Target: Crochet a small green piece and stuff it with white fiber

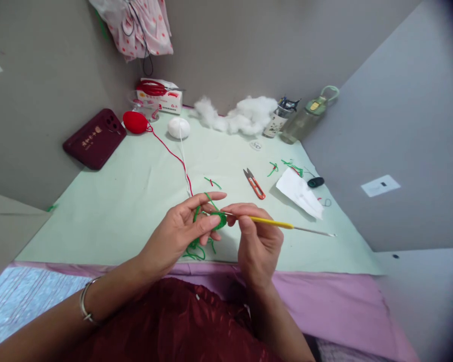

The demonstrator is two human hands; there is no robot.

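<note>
The right hand grasps a yellow-handled hook, its tip at the green crochet piece pinched by the left hand, above the tabletop near its front edge; orange snips lie beyond, white paper toward the right edge, fluffy stuffing along the back edge

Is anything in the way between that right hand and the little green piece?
Nothing visible: the right hand is close beside the green piece, and the yellow-handled hook it holds reaches the piece's edge. The left hand grips the piece.
</note>
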